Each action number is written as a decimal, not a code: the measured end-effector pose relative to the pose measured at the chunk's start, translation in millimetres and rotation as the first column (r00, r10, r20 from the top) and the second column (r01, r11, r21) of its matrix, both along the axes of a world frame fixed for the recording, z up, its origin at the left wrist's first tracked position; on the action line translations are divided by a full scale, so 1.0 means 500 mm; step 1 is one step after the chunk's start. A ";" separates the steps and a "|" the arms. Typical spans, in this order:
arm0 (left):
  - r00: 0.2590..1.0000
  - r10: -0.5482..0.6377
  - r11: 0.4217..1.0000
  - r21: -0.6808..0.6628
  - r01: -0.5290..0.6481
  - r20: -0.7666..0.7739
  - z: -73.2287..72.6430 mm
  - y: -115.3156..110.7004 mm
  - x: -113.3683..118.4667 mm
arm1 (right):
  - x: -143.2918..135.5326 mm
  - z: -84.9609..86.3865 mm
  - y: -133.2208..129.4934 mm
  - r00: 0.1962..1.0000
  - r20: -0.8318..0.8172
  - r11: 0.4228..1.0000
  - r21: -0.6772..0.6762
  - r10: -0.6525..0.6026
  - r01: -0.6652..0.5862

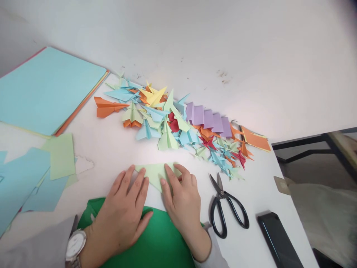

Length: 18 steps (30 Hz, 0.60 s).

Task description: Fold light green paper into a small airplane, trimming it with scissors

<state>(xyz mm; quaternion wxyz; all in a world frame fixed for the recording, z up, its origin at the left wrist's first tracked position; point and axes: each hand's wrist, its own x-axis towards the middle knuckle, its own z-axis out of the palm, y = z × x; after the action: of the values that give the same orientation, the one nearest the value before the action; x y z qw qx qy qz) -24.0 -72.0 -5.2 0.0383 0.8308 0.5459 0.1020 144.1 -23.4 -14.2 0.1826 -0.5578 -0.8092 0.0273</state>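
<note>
Lying at the far left of the white surface (pixel 103 149), a stack of large sheets (pixel 52 89) shows light blue on top, with orange and yellow edges along its right side. Nearer, at the left edge, loose blue sheets (pixel 25 171) overlap one another, and a pale green rectangle (pixel 63 158) lies partly over them. A wristwatch (pixel 76 243) with a pale dial sits on the left wrist, below a grey sleeve (pixel 36 245).

The left hand (pixel 122 208) is palm down, fingers spread, its fingertips on the left end of a pale green folded paper (pixel 153 174). This paper lies near the middle of the surface, its long straight edge on the far side, between the two hands. Green material (pixel 156 238) shows beneath the forearms at the near edge. Beyond the paper, a heap of small folded paper planes (pixel 153 115) in blue, green, orange and yellow stretches rightward along the wall.

The right hand (pixel 181 197) rests its thumb and index finger on the paper, the other fingers curled; whether they pinch it I cannot tell. Farther right, a purple pleated strip (pixel 208 119) stands at the far side, while black-handled scissors (pixel 222 194) lie nearer, blades slightly parted. Orange paper (pixel 255 139) lies at the far right, and a glossy black object (pixel 279 238) at the near right.
</note>
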 end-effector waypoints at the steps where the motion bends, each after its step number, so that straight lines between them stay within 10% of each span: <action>1: 1.000 0.001 1.000 -0.001 -0.001 0.000 0.000 0.000 0.000 | 0.000 0.000 0.000 1.000 0.008 1.000 -0.007 -0.002 0.002; 18: 1.000 -0.009 1.000 0.025 0.009 -0.003 -0.001 0.001 -0.001 | 0.001 0.005 -0.003 1.000 0.005 1.000 -0.004 0.023 -0.023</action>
<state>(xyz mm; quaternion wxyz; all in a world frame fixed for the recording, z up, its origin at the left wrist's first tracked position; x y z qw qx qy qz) -24.5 -71.3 -5.7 0.0273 0.8337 0.5410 0.1075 144.4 -24.7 -11.9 0.1792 -0.5488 -0.8160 0.0297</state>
